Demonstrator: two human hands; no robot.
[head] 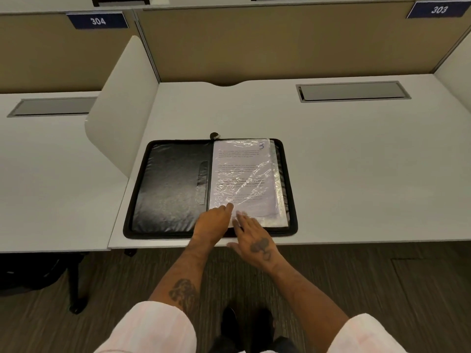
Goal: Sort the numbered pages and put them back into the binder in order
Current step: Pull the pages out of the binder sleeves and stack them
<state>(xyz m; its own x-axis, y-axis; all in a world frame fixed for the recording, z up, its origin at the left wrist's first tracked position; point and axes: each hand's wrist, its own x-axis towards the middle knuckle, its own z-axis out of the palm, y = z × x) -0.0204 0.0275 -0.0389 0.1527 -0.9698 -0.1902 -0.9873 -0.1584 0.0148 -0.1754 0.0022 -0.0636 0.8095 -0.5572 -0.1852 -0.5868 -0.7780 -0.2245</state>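
Touches the bottom of page 3 (244,174) with left hand (215,221), fingers straight. Holds right hand (253,239) flat and wide beside it. Has binder (170,184) open on worktop (356,161), page on right half.

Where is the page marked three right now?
In the head view, the page marked 3 lies in a clear sleeve on the right half of the open black binder, with the left hand and right hand at its near edge.
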